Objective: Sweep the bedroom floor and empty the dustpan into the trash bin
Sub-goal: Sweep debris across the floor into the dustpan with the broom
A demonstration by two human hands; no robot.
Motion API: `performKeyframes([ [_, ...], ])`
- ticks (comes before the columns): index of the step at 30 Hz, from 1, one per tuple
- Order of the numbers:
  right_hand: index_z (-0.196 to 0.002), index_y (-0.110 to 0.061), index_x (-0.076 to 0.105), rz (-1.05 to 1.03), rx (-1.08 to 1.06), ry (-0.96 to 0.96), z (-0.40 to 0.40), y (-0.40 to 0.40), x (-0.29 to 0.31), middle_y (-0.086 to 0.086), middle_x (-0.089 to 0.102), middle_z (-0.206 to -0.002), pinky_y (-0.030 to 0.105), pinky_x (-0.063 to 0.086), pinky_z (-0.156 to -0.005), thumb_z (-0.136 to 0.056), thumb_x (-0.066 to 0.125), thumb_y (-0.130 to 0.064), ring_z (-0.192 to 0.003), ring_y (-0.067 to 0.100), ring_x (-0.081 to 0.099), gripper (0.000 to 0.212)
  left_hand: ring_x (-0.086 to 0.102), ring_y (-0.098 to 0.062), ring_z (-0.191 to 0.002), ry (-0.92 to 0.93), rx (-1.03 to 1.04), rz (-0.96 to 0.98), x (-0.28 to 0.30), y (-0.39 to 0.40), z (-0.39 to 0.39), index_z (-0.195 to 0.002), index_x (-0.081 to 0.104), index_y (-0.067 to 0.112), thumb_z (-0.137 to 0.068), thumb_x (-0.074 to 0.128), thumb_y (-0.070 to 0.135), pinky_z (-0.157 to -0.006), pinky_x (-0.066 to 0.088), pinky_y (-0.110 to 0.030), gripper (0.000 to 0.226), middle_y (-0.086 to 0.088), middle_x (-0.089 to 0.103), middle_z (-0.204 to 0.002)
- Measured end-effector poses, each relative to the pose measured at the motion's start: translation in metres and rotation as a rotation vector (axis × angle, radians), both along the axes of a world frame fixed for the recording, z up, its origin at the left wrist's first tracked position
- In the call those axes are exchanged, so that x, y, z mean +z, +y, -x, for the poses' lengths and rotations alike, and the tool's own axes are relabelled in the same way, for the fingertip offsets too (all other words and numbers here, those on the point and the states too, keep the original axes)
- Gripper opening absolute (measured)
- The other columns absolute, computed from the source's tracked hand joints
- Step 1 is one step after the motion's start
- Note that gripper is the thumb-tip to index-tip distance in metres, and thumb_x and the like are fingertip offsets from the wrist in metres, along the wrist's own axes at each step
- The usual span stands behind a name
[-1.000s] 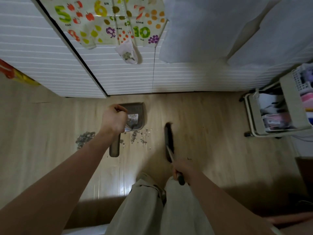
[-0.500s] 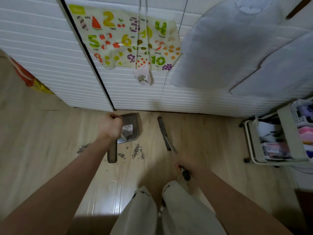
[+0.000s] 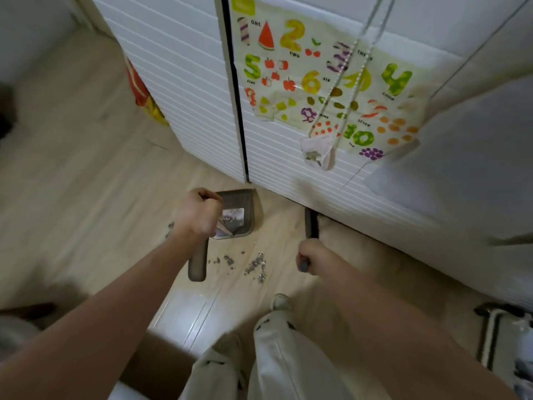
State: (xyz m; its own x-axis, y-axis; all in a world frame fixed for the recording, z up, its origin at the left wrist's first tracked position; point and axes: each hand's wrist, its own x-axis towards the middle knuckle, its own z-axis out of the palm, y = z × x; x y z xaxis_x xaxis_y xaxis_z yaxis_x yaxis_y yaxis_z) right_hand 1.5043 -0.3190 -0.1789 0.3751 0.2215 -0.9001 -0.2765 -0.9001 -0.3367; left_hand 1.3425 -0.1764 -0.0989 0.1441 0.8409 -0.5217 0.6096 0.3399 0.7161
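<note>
Dustpan (image 3: 239, 213): grey, lying on the light wood floor (image 3: 86, 197) just in front of the white slatted wardrobe (image 3: 187, 82). The pan holds a small heap of grey debris and what appears to be a scrap of paper or foil, though blur prevents a firm reading. Its handle runs back toward the person.

Left hand (image 3: 199, 216): fingers curled round the dustpan handle near where it joins the pan, gripping it; the free end of the handle projects below the wrist.

Right hand (image 3: 313, 256): closed in a fist round the dark handle of the brush (image 3: 311, 225). The brush head sits on the floor against the wardrobe's base, to the right of the dustpan and apart from it.

Loose debris (image 3: 253, 265): grey crumbs scattered on the floor between the two hands, nearer the person than the pan. A smaller patch lies left of the left wrist.

Surroundings: a number chart (image 3: 317, 82) with fruit pictures is fixed to the wardrobe door, with a beaded cord hanging across it and a small pouch at the cord's end. Pale trouser legs (image 3: 274, 365) and a shoe occupy the lower centre. A wheeled cart (image 3: 490, 336) shows partly at the lower right edge.
</note>
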Motion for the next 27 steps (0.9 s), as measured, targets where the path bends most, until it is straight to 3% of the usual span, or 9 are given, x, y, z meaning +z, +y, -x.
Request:
performKeyframes([
  [4,-0.133,0.006,0.046,0.019,0.300,0.013,0.010,0.032,-0.013,0.005,0.050,-0.076,0.022,0.040,-0.049,-0.092,0.044,0.001,-0.056,0.011,0.043,0.042,0.039,-0.025,-0.049,-0.004,0.108,0.021,-0.001,0.011,0.015,-0.072,0.057,0.013,-0.079,0.044,-0.008,-0.041,0.031,-0.023,0.026,-0.012,0.051,-0.070],
  [6,-0.134,0.005,0.045,0.022,0.449,0.012,0.016,0.033,-0.017,0.015,0.061,-0.107,0.024,0.044,-0.055,-0.093,0.044,-0.001,-0.064,0.015,0.050,0.042,0.038,-0.024,-0.048,0.009,0.143,0.003,0.001,0.013,0.019,-0.073,0.057,0.014,-0.080,0.043,-0.008,-0.038,0.030,-0.021,0.026,-0.012,0.050,-0.070],
  [8,-0.133,0.005,0.044,0.050,0.619,-0.026,0.022,0.023,-0.016,0.020,0.056,-0.124,0.028,0.046,-0.068,-0.095,0.041,-0.004,-0.089,0.026,0.060,0.039,0.039,-0.023,-0.050,0.025,0.178,-0.007,0.001,0.015,0.022,-0.073,0.057,0.013,-0.081,0.042,-0.008,-0.035,0.030,-0.020,0.027,-0.011,0.049,-0.068],
  [10,-0.129,0.004,0.046,0.115,0.807,-0.064,0.020,0.007,-0.016,0.014,0.058,-0.109,0.021,0.044,-0.060,-0.096,0.040,-0.008,-0.090,0.022,0.058,0.036,0.039,-0.022,-0.052,0.019,0.226,-0.007,0.003,0.018,0.025,-0.075,0.056,0.012,-0.081,0.040,-0.009,-0.036,0.030,-0.021,0.027,-0.009,0.047,-0.067],
  [13,-0.110,0.004,0.057,0.186,0.923,-0.053,0.008,0.000,-0.009,0.004,0.049,-0.073,0.018,0.033,-0.039,-0.092,0.043,-0.004,-0.057,0.012,0.047,0.025,0.041,-0.022,-0.053,0.030,0.264,-0.009,0.010,0.022,0.027,-0.077,0.055,0.011,-0.082,0.040,-0.008,-0.033,0.030,-0.017,0.024,-0.009,0.046,-0.068],
  [16,-0.081,-0.002,0.053,0.142,1.005,-0.113,0.012,0.017,0.006,0.005,0.050,-0.072,0.017,0.033,-0.032,-0.089,0.042,0.001,-0.058,0.016,0.048,0.014,0.039,-0.023,-0.048,0.004,0.340,-0.008,0.016,0.028,0.040,-0.073,0.054,0.012,-0.080,0.042,-0.008,-0.028,0.027,-0.014,0.024,-0.010,0.046,-0.064],
  [20,-0.115,0.005,0.056,0.075,0.992,-0.166,0.019,0.059,0.000,0.010,0.053,-0.077,0.024,0.037,-0.043,-0.093,0.040,-0.002,-0.063,0.021,0.053,0.027,0.038,-0.022,-0.051,-0.051,0.461,0.009,0.023,0.027,0.068,-0.074,0.056,0.011,-0.078,0.042,-0.009,-0.032,0.028,-0.015,0.025,-0.011,0.050,-0.070],
  [22,-0.116,0.006,0.056,0.088,1.029,-0.205,0.019,0.088,-0.013,0.013,0.054,-0.084,0.024,0.039,-0.046,-0.090,0.043,0.002,-0.071,0.024,0.054,0.029,0.037,-0.021,-0.052,-0.056,0.501,0.005,0.025,0.022,0.082,-0.078,0.056,0.008,-0.079,0.042,-0.010,-0.034,0.028,-0.016,0.023,-0.011,0.050,-0.072],
  [27,-0.119,0.007,0.055,0.110,1.159,-0.213,0.043,0.134,-0.036,0.015,0.056,-0.080,0.028,0.034,-0.046,-0.089,0.046,0.006,-0.052,0.019,0.043,0.032,0.032,-0.019,-0.047,-0.113,0.625,-0.001,0.024,0.010,0.111,-0.085,0.057,0.004,-0.082,0.040,-0.013,-0.038,0.024,-0.015,0.024,-0.015,0.046,-0.077],
])
